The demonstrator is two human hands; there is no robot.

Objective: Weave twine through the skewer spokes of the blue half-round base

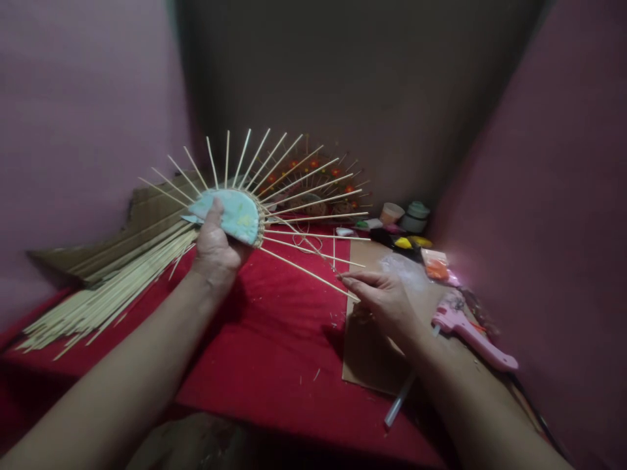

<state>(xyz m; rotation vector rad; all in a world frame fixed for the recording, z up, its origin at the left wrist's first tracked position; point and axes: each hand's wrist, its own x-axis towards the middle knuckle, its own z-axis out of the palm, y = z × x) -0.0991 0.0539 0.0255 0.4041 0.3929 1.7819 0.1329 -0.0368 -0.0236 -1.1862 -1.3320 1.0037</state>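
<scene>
Red cloth (274, 352) below, skewer fan (240, 215) in left hand (215, 245)

A pale blue fabric half-disc (235, 215) with faint yellow-green floral print sits under the fingers (215, 212) of the left hand (215, 251), ringed by natural tan bamboo skewers (294, 183). Below the fingers spreads a deep red cloth (274, 339) over the surface. Beneath the right hand (386, 303) lies brown cardboard (367, 365); just beyond those fingers rests a pink glue gun (470, 333). Behind the half-disc stands a second fan (318, 173) dotted with orange-red beads. The walls (73, 117) are dusky pink.
</scene>
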